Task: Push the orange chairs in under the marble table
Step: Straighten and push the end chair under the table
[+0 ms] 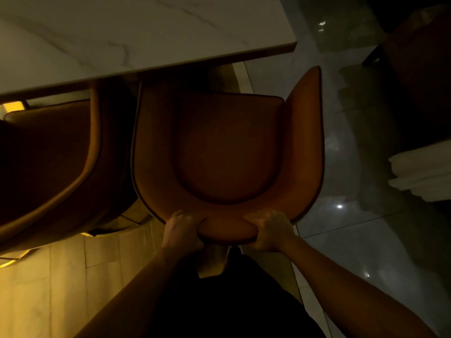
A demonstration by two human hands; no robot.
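Both hands, left hand [181,229] and right hand [269,231], fingers curled tight on the orange chair [227,147] backrest, front tucked beneath the marble table [136,40] edge. Danger: armrests may clip that edge, or scrape the 2nd chair [48,152] alongside.

Legible text, labels, brands, numbers, signs: none. The white veined marble tabletop [122,32] and the orange upholstered curved-back chair [227,147] carry no readable marking; the dim lighting leaves no lettering discernible anywhere.
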